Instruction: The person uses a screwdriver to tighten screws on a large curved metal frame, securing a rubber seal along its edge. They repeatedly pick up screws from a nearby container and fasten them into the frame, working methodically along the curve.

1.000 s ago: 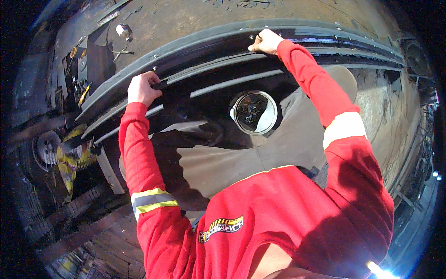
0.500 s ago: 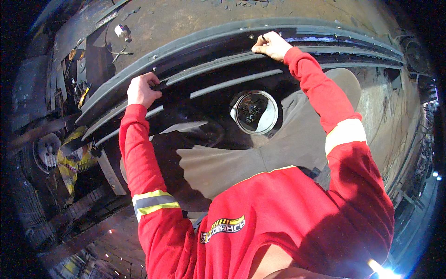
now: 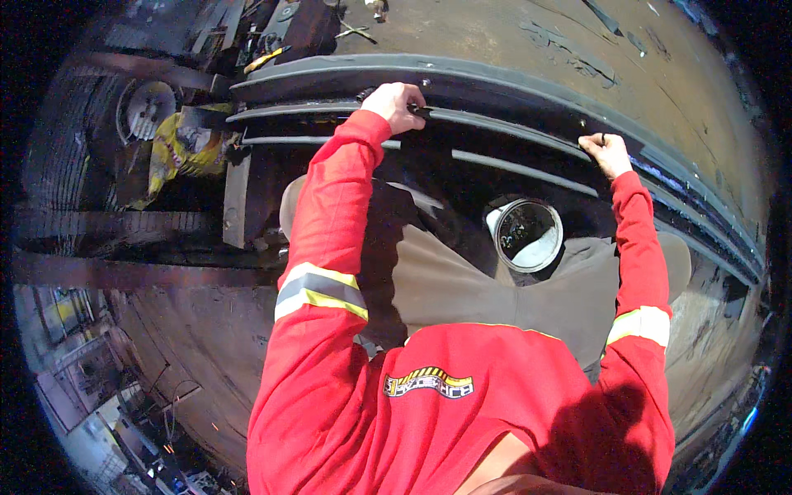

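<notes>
The left hand (image 3: pixel 396 107) is closed on a small dark piece (image 3: pixel 417 109), over the middle edge of the long steel beam (image 3: pixel 503 99). The right hand (image 3: pixel 606 154) is pinched at that same edge, farther along; whether anything sits inside the pinch I cannot tell. The beam lies under both grips and runs on past each. It looks heavy, rigid and hard to damage, its edges narrow and perhaps slick, so the surest hold should be the flanges, hands spread wide. Just beyond the left grip sits a bolt (image 3: pixel 426 83). A bucket (image 3: pixel 544 252) stands on the near side of the right grip. Well left of the left grip lies a yellow bag (image 3: pixel 169 157).
</notes>
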The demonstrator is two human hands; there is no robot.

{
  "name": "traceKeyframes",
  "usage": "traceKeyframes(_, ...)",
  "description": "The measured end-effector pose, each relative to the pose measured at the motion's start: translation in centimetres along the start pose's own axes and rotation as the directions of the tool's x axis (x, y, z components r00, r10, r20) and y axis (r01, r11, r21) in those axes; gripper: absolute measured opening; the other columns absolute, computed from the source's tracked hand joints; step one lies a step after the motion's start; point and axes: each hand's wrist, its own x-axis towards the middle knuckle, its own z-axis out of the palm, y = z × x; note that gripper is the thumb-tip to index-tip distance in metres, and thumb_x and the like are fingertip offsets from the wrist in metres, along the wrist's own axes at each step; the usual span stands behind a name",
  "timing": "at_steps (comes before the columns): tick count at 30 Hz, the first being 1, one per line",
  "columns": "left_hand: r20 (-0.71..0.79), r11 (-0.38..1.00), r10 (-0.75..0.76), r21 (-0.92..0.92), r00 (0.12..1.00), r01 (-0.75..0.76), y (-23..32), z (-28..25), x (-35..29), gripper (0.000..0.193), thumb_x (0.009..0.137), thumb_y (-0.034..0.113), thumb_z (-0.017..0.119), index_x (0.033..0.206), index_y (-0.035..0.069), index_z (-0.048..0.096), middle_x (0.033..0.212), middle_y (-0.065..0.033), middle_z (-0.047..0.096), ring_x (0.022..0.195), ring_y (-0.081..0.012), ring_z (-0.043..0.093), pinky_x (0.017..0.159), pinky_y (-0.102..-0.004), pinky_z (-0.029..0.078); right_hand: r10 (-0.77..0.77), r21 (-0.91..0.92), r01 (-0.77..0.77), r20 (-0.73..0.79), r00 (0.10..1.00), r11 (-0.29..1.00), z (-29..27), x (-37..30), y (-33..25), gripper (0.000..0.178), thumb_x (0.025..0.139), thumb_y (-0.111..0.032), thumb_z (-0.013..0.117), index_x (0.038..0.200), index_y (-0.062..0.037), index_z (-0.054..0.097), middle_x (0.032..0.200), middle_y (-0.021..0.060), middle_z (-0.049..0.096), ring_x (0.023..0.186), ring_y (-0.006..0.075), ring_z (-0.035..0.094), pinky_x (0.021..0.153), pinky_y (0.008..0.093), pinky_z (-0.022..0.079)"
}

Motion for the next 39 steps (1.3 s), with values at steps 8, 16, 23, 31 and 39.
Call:
traceKeyframes(8, -0.250, 0.973, -0.222, -0.115, 0.942, 0.198, -3.2, -8.3, -5.0, 0.033, 0.069, 0.028, 0.070, 0.093, 0.005, 0.068, 0.084, -0.0130, 0.068, 0.078, -0.0233, 0.066, 0.074, -0.0335, 0.051, 0.035, -0.045, -0.034, 0.013, 0.999, 0.998, 0.6, 1.4, 1.5, 0.035, 0.078, -0.029, 0.070, 0.090, 0.0033, 0.069, 0.082, 0.0100, 0.069, 0.073, 0.0137, 0.062, 0.072, 0.0291, 0.048)
traceKeyframes(16, -0.647, 0.758, -0.577, -0.651, 0.499, 0.032, -13.2, -8.4, -21.3, 0.022, 0.080, 0.018, 0.066, 0.095, 0.002, 0.068, 0.081, -0.0042, 0.066, 0.069, -0.0096, 0.058, 0.065, -0.0232, 0.046, -0.063, -0.055, 0.070, 0.128, 0.990, 0.996, 0.1, 2.2, 3.4, 0.035, 0.083, -0.029, 0.066, 0.099, 0.0025, 0.068, 0.091, 0.0076, 0.068, 0.083, 0.0110, 0.060, 0.081, 0.0255, 0.045)
traceKeyframes(23, 0.081, -0.083, -0.996, -0.992, -0.027, 0.093, -19.6, 14.6, -27.4, 0.025, 0.078, 0.017, 0.054, 0.059, 0.001, 0.058, 0.060, -0.0112, 0.062, 0.045, -0.0209, 0.056, 0.040, -0.0366, 0.044, 0.107, -0.037, -0.102, 0.170, 0.980, 0.994, -2.0, 4.0, 4.9, 0.039, 0.080, -0.027, 0.072, 0.104, 0.0022, 0.066, 0.100, 0.0066, 0.066, 0.091, 0.0116, 0.058, 0.086, 0.0248, 0.041)
traceKeyframes(31, 0.314, 0.255, -0.889, -0.267, 0.334, 0.929, -5.1, 31.4, -26.3, 0.039, 0.069, 0.030, 0.066, 0.095, 0.002, 0.068, 0.104, -0.0216, 0.063, 0.098, -0.0339, 0.062, 0.086, -0.0421, 0.050, 0.020, -0.191, 0.035, 0.277, 0.961, 0.981, -4.7, 7.3, 8.6, 0.035, 0.084, -0.020, 0.061, 0.109, 0.0049, 0.062, 0.105, 0.0077, 0.065, 0.094, 0.0150, 0.058, 0.087, 0.0271, 0.042)
traceKeyframes(39, 0.010, 0.660, -0.669, -0.451, 0.743, 0.601, -1.3, 20.8, -23.5, 0.034, 0.071, 0.034, 0.063, 0.093, 0.009, 0.068, 0.092, -0.0180, 0.066, 0.088, -0.0339, 0.063, 0.080, -0.0441, 0.050, -0.003, -0.127, 0.040, 0.277, 0.961, 0.991, -7.8, 12.2, 13.9, 0.022, 0.080, -0.008, 0.054, 0.098, 0.0019, 0.063, 0.093, 0.0020, 0.065, 0.078, 0.0123, 0.055, 0.073, 0.0267, 0.043)
